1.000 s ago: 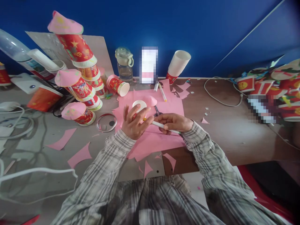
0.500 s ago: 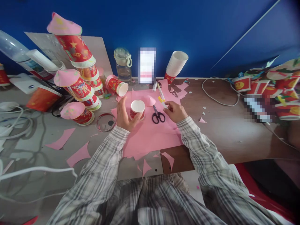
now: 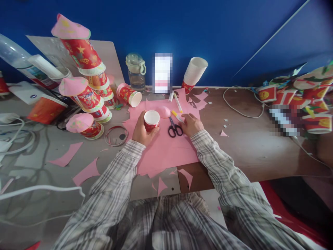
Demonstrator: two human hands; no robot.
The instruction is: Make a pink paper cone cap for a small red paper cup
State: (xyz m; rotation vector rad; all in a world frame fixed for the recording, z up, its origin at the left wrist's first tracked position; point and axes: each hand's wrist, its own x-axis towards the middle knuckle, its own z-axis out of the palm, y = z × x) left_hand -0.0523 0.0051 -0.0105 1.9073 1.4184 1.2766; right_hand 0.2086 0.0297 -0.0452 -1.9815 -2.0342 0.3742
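Observation:
My left hand (image 3: 143, 131) is wrapped round a red paper cup (image 3: 152, 119), which stands upright with its white mouth facing up. On the pink paper (image 3: 166, 152) my right hand (image 3: 191, 124) rests with its fingers loosely apart, touching or close beside the white end of a yellow-tipped marker (image 3: 177, 116) lying flat. Black-handled scissors (image 3: 175, 130) lie between both hands, blades pointing away from me. Just behind them sits a small pink paper cone (image 3: 164, 111). Two more markers, one of them a white pen (image 3: 178, 102), lie farther back.
Towers of red cups with pink cone tops (image 3: 83, 52) rise at the left. A tape roll (image 3: 116, 135) lies by my left wrist. Behind are a tipped cup (image 3: 129, 95), a water jug (image 3: 136, 71), a lit screen (image 3: 162, 73) and stacked cups (image 3: 195, 71). Decorated cups (image 3: 318, 123) crowd the right.
My left hand has closed round the paper cup. The yellow-tipped marker, earlier held up in my right hand, now lies on the paper, and that hand's fingers have loosened.

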